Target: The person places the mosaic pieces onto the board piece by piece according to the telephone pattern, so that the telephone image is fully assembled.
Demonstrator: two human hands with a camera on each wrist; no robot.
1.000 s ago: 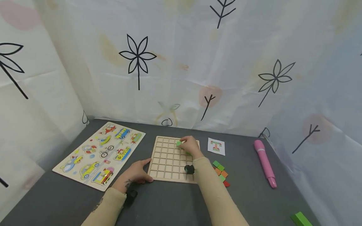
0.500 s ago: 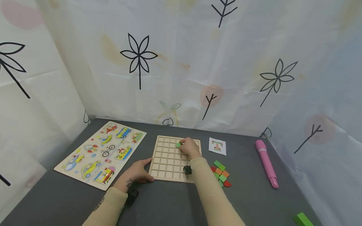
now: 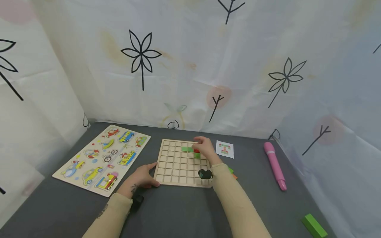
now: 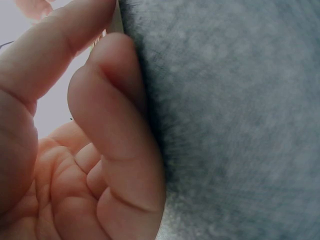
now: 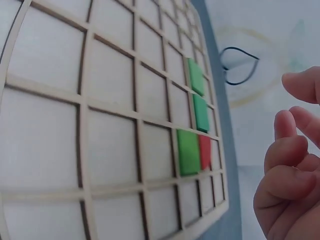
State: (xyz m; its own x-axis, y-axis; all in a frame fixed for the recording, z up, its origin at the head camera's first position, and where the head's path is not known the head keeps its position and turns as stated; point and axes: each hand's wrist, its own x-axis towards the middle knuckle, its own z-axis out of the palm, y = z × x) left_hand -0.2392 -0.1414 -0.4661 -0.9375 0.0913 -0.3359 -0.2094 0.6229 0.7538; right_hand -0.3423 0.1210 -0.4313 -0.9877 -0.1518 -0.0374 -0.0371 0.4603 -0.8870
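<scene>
A wooden grid board (image 3: 175, 168) lies on the dark table in front of me. Two green tiles (image 3: 187, 149) sit side by side in its upper row, with a red tile (image 3: 196, 151) to their right. Below the red one is another green tile (image 3: 197, 155). My right hand (image 3: 206, 150) hovers over that corner; in the right wrist view its thumb and fingers are apart, with nothing seen between them. At the board's lower left, my left hand (image 3: 141, 177) touches the edge with index finger and thumb. Its other fingers are loosely bent in the left wrist view.
A picture card (image 3: 225, 149) lies right of the board. Loose green and orange tiles (image 3: 231, 170) are partly hidden by my right sleeve. A vehicle puzzle board (image 3: 101, 162) is at left, a pink pen-shaped thing (image 3: 275, 167) and a green block (image 3: 314, 226) at right.
My right hand has lifted off the green tile in the upper row and moved right, over the red tile. My left hand stays at the board's edge.
</scene>
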